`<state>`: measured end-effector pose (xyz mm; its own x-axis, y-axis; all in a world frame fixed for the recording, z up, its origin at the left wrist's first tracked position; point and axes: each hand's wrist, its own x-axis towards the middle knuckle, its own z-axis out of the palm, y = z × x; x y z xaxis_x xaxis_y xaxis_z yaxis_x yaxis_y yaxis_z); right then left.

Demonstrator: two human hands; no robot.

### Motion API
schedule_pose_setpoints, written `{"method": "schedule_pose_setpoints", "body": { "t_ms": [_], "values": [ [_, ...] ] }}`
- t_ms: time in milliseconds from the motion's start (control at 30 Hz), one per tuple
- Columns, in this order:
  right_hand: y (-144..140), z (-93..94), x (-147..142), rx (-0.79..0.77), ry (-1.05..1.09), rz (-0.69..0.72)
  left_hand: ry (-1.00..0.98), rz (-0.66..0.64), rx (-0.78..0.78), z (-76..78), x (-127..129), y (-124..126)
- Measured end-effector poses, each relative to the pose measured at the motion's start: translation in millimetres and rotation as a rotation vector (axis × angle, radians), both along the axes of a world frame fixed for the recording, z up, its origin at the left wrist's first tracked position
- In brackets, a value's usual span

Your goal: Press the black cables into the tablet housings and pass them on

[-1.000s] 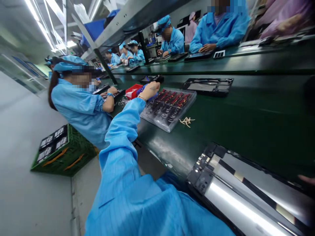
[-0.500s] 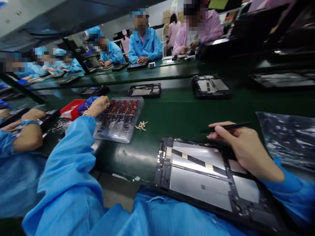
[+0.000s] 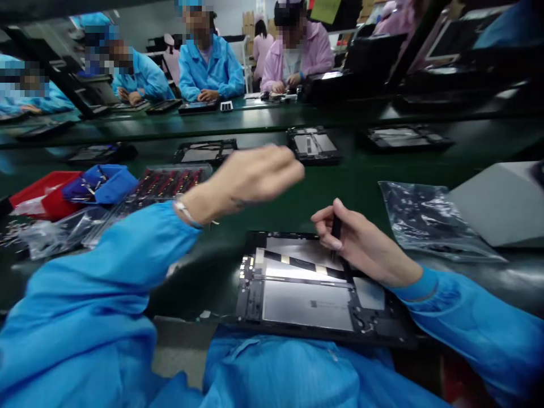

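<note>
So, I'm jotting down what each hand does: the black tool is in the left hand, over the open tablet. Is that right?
Not quite: the head view shows the black tool in the right hand, not the left hand, over the open tablet.

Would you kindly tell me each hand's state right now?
Left hand: blurred; its grip cannot be told.
Right hand: closed on a slender black tool.

One near tablet [image 3: 308,309], four tablets [image 3: 313,146] behind, two bins [image 3: 108,191].
</note>
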<state>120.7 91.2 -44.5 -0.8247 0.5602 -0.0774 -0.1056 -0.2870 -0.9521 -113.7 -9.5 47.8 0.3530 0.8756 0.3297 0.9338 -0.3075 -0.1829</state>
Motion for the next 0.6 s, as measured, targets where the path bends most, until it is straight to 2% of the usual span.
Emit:
{"method": "schedule_pose_setpoints", "body": {
  "t_ms": [67, 133, 267, 333, 367, 400, 433, 533, 600],
  "values": [
    [-0.6, 0.7, 2.3, -0.074, 0.051, -0.040, 0.185, -0.264, -0.052, -12.7, 40.0, 29.2],
    [2.3, 1.8, 5.2, -0.100, 0.086, -0.119, 0.307, -0.475, -0.020, -26.2, 60.4, 49.4],
    [15.1, 2.3, 11.7, -0.093, 0.102, -0.258, 0.321, -0.701, 0.029, -46.1, 59.7, 73.3],
    [21.8, 1.3, 14.0, -0.086, 0.131, -0.317, 0.274, -0.731, -0.019, -50.6, 48.0, 87.8],
    [24.7, 0.7, 14.7, -0.080, 0.145, -0.345, 0.224, -0.678, -0.039, -51.4, 40.2, 98.1],
    [27.1, 0.2, 15.1, -0.070, 0.158, -0.370, 0.150, -0.566, -0.050, -51.3, 31.3, 110.7],
    [28.9, -0.2, 15.2, -0.059, 0.167, -0.388, 0.050, -0.391, -0.059, -50.7, 21.2, 125.3],
    [30.6, -1.1, 14.1, -0.020, 0.174, -0.404, -0.257, 0.242, -0.120, -47.6, -13.6, 174.8],
    [29.5, -2.3, 12.7, -0.001, 0.167, -0.388, -0.352, 0.478, -0.174, -47.9, -37.1, 203.9]
  ]
}}
